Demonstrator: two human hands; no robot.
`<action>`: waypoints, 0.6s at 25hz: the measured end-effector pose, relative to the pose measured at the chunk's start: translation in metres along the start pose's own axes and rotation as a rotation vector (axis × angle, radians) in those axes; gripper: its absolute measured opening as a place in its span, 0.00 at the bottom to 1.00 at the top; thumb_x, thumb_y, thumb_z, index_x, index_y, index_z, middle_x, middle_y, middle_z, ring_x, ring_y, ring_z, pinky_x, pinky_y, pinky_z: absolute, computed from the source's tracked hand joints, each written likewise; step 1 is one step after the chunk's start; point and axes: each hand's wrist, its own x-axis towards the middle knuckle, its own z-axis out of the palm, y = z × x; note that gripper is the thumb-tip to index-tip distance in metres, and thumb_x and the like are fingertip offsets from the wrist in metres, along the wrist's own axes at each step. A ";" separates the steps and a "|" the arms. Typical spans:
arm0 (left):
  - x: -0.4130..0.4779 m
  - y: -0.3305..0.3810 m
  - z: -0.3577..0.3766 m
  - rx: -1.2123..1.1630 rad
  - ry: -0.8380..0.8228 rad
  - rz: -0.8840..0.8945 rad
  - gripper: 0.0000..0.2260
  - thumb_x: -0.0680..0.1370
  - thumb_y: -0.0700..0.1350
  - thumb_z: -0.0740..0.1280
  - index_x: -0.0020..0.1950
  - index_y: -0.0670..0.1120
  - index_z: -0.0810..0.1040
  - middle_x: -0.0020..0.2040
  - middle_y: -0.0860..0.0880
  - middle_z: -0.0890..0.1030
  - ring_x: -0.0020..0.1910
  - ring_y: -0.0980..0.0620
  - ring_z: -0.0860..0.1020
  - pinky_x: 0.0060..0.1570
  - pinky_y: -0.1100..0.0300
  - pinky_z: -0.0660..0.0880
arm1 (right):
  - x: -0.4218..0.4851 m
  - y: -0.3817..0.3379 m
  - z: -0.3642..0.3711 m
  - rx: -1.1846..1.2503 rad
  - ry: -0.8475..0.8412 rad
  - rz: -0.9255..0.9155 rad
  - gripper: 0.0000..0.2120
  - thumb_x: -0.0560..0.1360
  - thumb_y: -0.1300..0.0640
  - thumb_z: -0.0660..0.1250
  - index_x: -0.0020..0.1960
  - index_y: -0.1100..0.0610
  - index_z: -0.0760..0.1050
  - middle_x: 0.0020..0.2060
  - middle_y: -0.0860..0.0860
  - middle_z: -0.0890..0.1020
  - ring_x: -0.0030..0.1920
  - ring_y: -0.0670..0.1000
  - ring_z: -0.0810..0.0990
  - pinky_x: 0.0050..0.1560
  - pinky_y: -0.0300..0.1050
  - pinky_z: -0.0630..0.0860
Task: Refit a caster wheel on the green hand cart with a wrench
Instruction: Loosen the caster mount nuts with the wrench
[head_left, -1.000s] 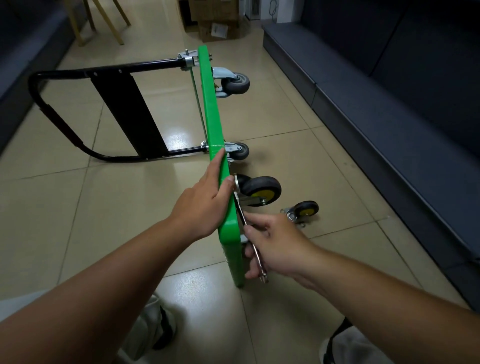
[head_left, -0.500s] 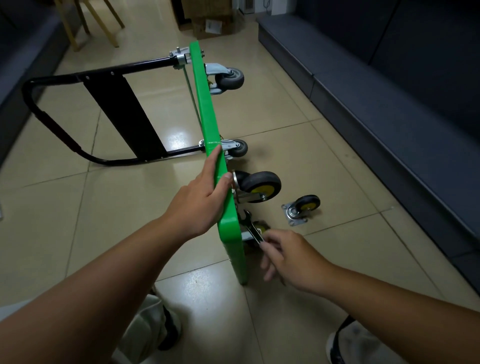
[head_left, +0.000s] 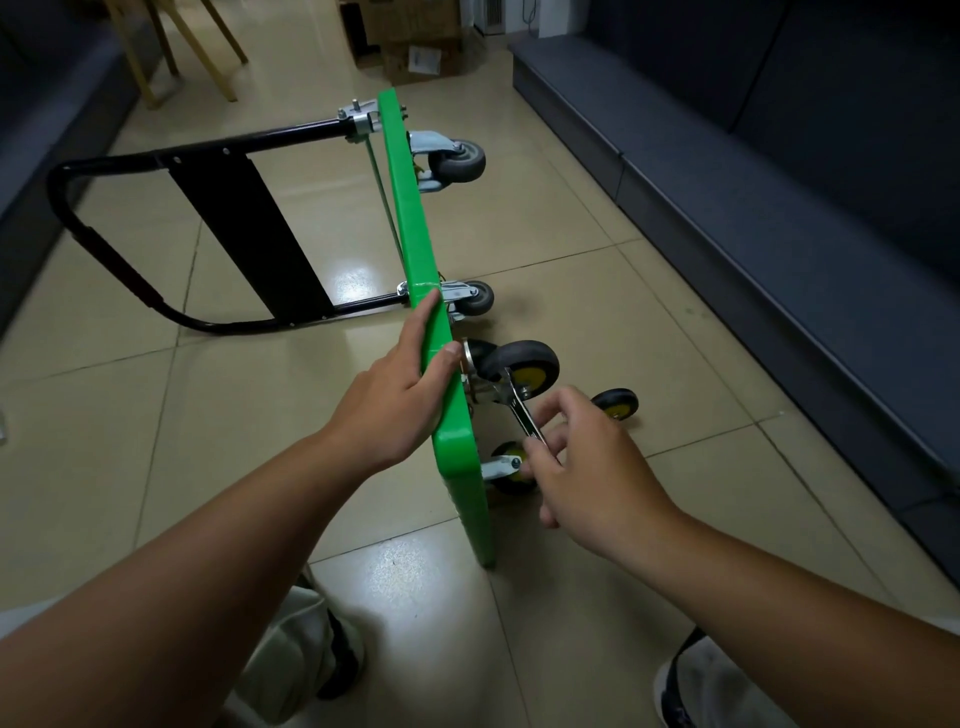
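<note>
Two hands share the work: the left hand (head_left: 400, 400) clasps the upper edge of the green hand cart (head_left: 415, 249), which is tipped on its side, and the right hand (head_left: 587, 467) pinches the wrench (head_left: 522, 415) by its handle. The step appears to be tightening. The wrench head sits at the mount of the caster wheel (head_left: 527, 364), at 11 o'clock from the grip. The next move probably calls for a short swing with the head seated. A loose caster (head_left: 615, 402) lies on the floor at 2 o'clock.
</note>
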 end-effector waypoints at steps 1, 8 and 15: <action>0.000 0.000 0.000 -0.003 0.001 -0.002 0.26 0.83 0.64 0.50 0.80 0.68 0.44 0.66 0.46 0.78 0.56 0.42 0.80 0.59 0.45 0.76 | 0.001 0.000 0.002 -0.008 0.022 -0.010 0.04 0.80 0.58 0.65 0.50 0.49 0.71 0.38 0.49 0.82 0.30 0.49 0.83 0.38 0.54 0.82; 0.001 0.000 0.000 0.004 0.011 0.000 0.25 0.85 0.60 0.51 0.80 0.67 0.45 0.62 0.48 0.78 0.54 0.44 0.80 0.57 0.46 0.76 | 0.002 -0.019 0.009 0.050 0.044 -0.075 0.11 0.81 0.57 0.62 0.59 0.51 0.81 0.39 0.45 0.84 0.44 0.41 0.82 0.44 0.35 0.77; 0.001 0.003 0.002 0.050 0.036 -0.024 0.25 0.85 0.59 0.51 0.81 0.66 0.45 0.60 0.50 0.76 0.53 0.43 0.79 0.53 0.49 0.74 | 0.012 -0.037 0.003 0.130 -0.200 -0.037 0.10 0.78 0.59 0.62 0.46 0.57 0.83 0.30 0.54 0.82 0.30 0.53 0.80 0.35 0.51 0.80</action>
